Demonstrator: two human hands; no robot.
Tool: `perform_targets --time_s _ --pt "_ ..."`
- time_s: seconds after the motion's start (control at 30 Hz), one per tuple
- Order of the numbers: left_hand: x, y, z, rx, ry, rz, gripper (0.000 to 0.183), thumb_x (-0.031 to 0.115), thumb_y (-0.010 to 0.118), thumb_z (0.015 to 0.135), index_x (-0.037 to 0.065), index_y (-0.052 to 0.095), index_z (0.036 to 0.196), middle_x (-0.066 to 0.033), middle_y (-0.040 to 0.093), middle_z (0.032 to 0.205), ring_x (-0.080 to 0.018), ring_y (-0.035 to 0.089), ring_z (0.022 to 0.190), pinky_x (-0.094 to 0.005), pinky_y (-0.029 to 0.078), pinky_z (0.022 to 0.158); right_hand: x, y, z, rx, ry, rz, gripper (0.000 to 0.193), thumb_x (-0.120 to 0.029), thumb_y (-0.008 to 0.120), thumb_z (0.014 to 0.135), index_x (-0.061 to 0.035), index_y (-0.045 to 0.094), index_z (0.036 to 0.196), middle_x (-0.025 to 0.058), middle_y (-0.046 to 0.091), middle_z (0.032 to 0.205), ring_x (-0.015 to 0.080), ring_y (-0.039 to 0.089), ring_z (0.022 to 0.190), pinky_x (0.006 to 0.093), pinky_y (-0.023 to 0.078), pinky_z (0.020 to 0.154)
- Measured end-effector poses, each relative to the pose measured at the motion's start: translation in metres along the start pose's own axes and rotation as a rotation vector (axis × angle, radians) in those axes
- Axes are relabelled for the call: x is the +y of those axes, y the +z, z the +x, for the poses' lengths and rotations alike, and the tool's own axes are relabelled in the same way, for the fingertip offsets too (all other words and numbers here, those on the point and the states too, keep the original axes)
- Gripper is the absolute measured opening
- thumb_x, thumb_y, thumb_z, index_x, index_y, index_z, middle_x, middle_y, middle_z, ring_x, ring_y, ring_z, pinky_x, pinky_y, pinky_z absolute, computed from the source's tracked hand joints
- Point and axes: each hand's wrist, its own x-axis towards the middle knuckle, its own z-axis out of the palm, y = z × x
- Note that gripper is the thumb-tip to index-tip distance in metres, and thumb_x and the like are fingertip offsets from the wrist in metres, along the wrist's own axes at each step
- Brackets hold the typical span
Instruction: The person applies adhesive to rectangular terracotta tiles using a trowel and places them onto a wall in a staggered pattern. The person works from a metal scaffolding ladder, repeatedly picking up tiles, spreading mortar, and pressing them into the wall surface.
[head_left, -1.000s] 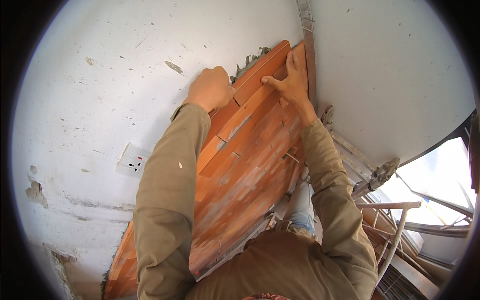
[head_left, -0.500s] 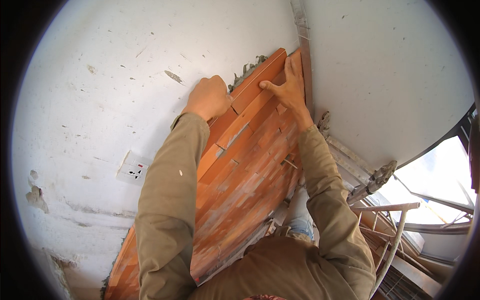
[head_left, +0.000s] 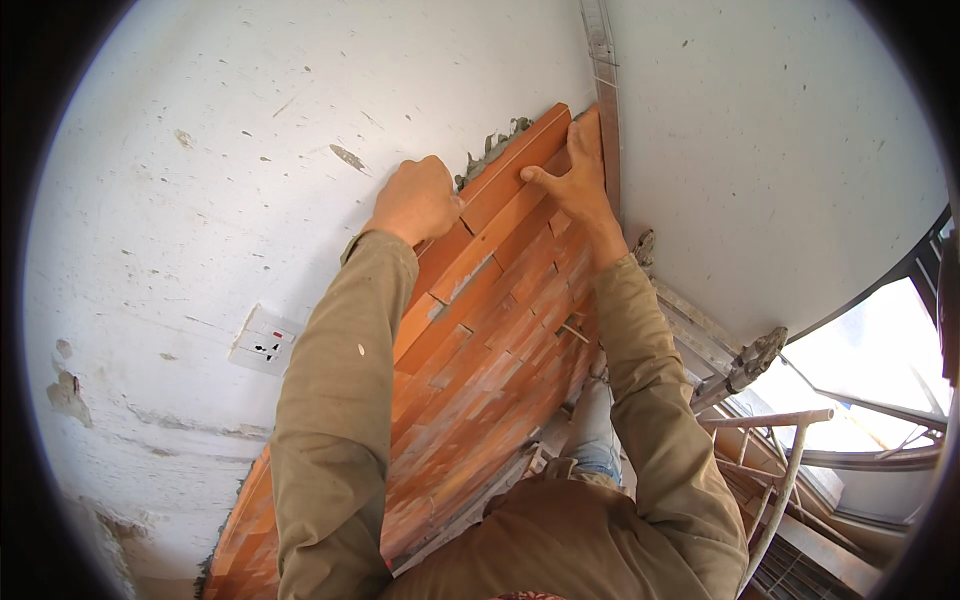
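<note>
Orange-brown brick-like tiles (head_left: 470,385) in staggered rows cover the lower wall. A long tile (head_left: 515,165) lies along the top row, with grey mortar (head_left: 491,153) squeezed out above it. My left hand (head_left: 414,200) is closed in a fist at the upper edge of this row, its fingertips hidden; I cannot make out what is in it. Farther right, my right hand (head_left: 578,190) lies against the tiles near the corner, thumb and fingers spread. Its thumb touches the long tile's lower part and its fingers reach up toward the tile's right end.
A white socket plate (head_left: 265,340) sits on the stained white wall (head_left: 200,180) left of my forearm. A brown vertical strip (head_left: 603,90) runs up the corner. Metal scaffold tubes (head_left: 785,480) and a mortar-crusted clamp (head_left: 757,360) stand to the right, before a bright window (head_left: 870,350).
The whole view has shifted very slightly. Both hands keep nearly the same places on the tiles, and no tile has visibly moved.
</note>
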Motion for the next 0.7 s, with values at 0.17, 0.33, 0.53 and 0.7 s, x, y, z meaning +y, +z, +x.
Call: perform_targets --time_s 0.17,0.33,0.53,0.7 --pt "0.002 -0.001 0.000 -0.045 -0.026 0.013 0.021 0.018 0.075 0.085 -0.002 0.073 0.090 -0.0245 0.072 0.094 -0.0392 0.070 0.093 -0.0444 0.056 0.082 -0.002 0.000 0.001 -0.075 0.048 -0.029 0.137 -0.066 0.083 0.065 0.0120 0.013 0.153 0.0326 0.012 0.161 0.0419 0.009 0.152 0.0479 0.015 0.124" --pt "-0.004 0.004 0.002 -0.011 -0.011 0.002 0.021 0.018 0.075 0.082 -0.002 0.074 0.087 -0.0256 0.072 0.089 -0.0394 0.070 0.090 -0.0424 0.055 0.084 0.000 0.000 0.002 -0.101 0.038 -0.054 0.137 -0.065 0.083 0.066 0.0128 0.012 0.153 0.0325 0.011 0.161 0.0417 0.008 0.152 0.0485 0.015 0.124" --pt "-0.002 0.002 -0.001 -0.004 0.000 -0.004 0.020 0.018 0.075 0.082 -0.002 0.075 0.088 -0.0251 0.072 0.090 -0.0393 0.070 0.091 -0.0425 0.055 0.085 0.008 0.000 0.000 -0.104 0.000 -0.058 0.136 -0.065 0.082 0.068 0.0134 0.011 0.153 0.0329 0.011 0.161 0.0409 0.008 0.152 0.0477 0.014 0.124" --pt "0.000 0.000 -0.001 -0.033 -0.033 -0.006 0.021 0.018 0.075 0.083 -0.002 0.074 0.088 -0.0248 0.072 0.090 -0.0390 0.070 0.093 -0.0428 0.055 0.085 0.004 0.006 -0.001 -0.072 0.018 -0.099 0.135 -0.064 0.082 0.068 0.0136 0.011 0.153 0.0328 0.011 0.161 0.0406 0.008 0.153 0.0471 0.014 0.124"
